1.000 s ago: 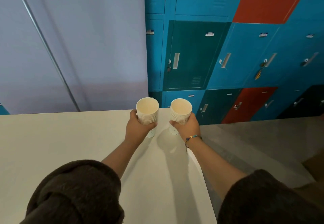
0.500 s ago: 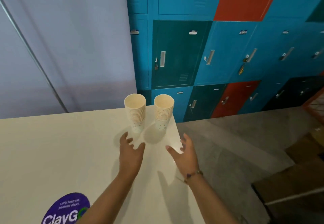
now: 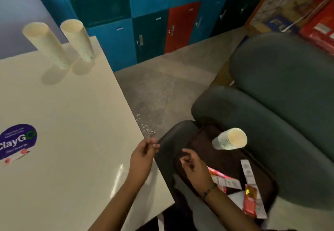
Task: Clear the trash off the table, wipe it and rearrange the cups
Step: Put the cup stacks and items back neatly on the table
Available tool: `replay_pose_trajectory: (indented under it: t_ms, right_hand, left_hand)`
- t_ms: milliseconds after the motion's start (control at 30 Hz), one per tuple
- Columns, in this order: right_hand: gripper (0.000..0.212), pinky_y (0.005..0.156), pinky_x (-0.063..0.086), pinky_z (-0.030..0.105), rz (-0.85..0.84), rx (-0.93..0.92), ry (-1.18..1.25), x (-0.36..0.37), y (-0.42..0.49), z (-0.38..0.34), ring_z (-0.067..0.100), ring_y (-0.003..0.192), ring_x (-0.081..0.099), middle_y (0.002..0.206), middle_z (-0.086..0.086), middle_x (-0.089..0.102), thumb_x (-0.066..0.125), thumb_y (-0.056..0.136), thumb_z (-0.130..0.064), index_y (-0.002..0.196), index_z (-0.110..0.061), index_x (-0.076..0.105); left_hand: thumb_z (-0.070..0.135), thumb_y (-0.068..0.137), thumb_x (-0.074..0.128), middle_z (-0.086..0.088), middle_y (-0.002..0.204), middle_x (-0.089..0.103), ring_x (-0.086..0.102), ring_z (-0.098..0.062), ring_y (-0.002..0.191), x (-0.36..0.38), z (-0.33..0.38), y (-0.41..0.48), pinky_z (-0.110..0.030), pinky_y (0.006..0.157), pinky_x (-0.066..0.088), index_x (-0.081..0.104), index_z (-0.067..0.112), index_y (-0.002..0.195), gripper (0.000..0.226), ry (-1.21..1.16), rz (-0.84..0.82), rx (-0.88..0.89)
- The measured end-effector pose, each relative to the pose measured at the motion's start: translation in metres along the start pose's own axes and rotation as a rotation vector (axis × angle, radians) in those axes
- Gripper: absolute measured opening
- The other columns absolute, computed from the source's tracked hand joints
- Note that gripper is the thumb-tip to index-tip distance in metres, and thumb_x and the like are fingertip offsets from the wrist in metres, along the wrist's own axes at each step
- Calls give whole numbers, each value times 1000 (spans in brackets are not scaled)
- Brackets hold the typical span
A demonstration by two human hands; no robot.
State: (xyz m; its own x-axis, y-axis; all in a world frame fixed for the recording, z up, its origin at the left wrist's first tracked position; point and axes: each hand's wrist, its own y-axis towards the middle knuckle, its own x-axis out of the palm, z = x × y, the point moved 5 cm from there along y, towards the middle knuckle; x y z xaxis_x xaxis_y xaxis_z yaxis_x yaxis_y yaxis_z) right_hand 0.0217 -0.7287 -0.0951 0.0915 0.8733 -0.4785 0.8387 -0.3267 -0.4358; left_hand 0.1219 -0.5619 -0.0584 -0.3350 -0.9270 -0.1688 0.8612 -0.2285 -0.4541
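Two tall stacks of paper cups, the left stack (image 3: 47, 45) and the right stack (image 3: 79, 40), stand side by side at the far corner of the white table (image 3: 72, 122). A third, shorter stack of cups (image 3: 230, 139) stands on a dark tray (image 3: 204, 151) to the right of the table. Wrappers and paper slips (image 3: 247, 192) lie on the tray's near part. My left hand (image 3: 143, 155) hovers over the table's right edge, fingers loosely curled, empty. My right hand (image 3: 194, 167) is above the tray, fingers apart, holding nothing.
A purple ClayGo sticker (image 3: 17, 141) is on the table at the left. Two grey-green upholstered seats (image 3: 282, 79) fill the right side beyond the tray. Blue, teal and red lockers (image 3: 153, 32) line the back wall. Small debris (image 3: 147, 131) lies on the floor by the table edge.
Both hands let go of the two cup stacks, which stay at the table's far corner. My view swung right and down; both hands drew back toward the tray.
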Motion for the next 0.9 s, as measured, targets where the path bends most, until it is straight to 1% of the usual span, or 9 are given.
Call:
replay_pose_trajectory:
  t_ms: [67, 133, 300, 433, 533, 600, 667, 800, 900]
  right_hand:
    - [35, 80, 48, 16, 52, 14, 1, -21, -22, 24, 2, 87, 62, 93, -15, 64, 56, 90, -13, 117, -35, 50]
    - [33, 74, 46, 12, 106, 39, 15, -40, -40, 47, -1, 81, 61, 87, -16, 63, 55, 90, -12, 111, -37, 51]
    - [27, 68, 47, 13, 232, 152, 95, -79, -62, 96, 8, 77, 60, 87, -10, 63, 56, 91, -15, 117, -22, 56]
    - [31, 77, 47, 16, 326, 238, 168, -103, -58, 127, 13, 89, 60, 99, 4, 66, 58, 89, -15, 120, -16, 56]
    - [53, 80, 49, 24, 323, 336, 249, -112, -39, 148, 19, 101, 60, 113, 3, 58, 69, 82, -22, 129, -20, 46]
    - [77, 94, 50, 34, 324, 358, 291, -117, -21, 153, 25, 117, 54, 134, 5, 48, 77, 74, -26, 138, -21, 35]
    - [97, 107, 41, 43, 349, 332, 335, -122, -1, 150, 27, 131, 41, 146, 6, 36, 84, 65, -26, 143, -20, 26]
    - [115, 114, 23, 38, 443, 341, 537, -130, 34, 142, 25, 143, 22, 154, 8, 23, 86, 60, -15, 148, -17, 13]
    - [113, 110, 24, 26, 465, 329, 639, -131, 55, 138, 23, 140, 28, 151, 10, 29, 84, 61, -2, 148, -12, 12]
  left_hand:
    - [10, 94, 49, 0, 92, 69, 66, -14, 91, 35, -10, -23, -28, 87, 51, 63, 24, 97, 20, -17, -60, -34]
    - [7, 93, 50, -1, 90, 69, 66, -17, 90, 68, -23, -42, -30, 87, 51, 62, 28, 93, 24, 1, -114, -73]
    - [9, 93, 49, 1, 90, 68, 65, -10, 83, 131, -33, -72, -17, 76, 52, 61, 24, 95, 19, 75, -222, -110]
    - [10, 91, 51, -3, 93, 69, 65, -24, 92, 156, -35, -69, -37, 88, 51, 61, 32, 88, 25, 122, -241, -107]
    - [13, 91, 53, -7, 103, 68, 65, -23, 96, 169, -33, -69, -36, 88, 52, 63, 32, 89, 21, 142, -238, -72]
    - [14, 93, 51, -3, 98, 68, 65, -19, 93, 173, -29, -69, -31, 84, 53, 62, 28, 95, 18, 147, -240, -40]
    - [14, 93, 50, 1, 93, 68, 66, -16, 90, 175, -28, -69, -26, 79, 52, 61, 29, 95, 18, 152, -226, -33]
    - [14, 92, 52, 3, 92, 68, 64, -13, 84, 173, -24, -69, -21, 71, 49, 61, 32, 90, 21, 119, -168, -30]
    - [14, 92, 52, 4, 92, 67, 64, 0, 77, 162, -18, -69, -12, 66, 49, 61, 30, 91, 18, 89, -115, -17]
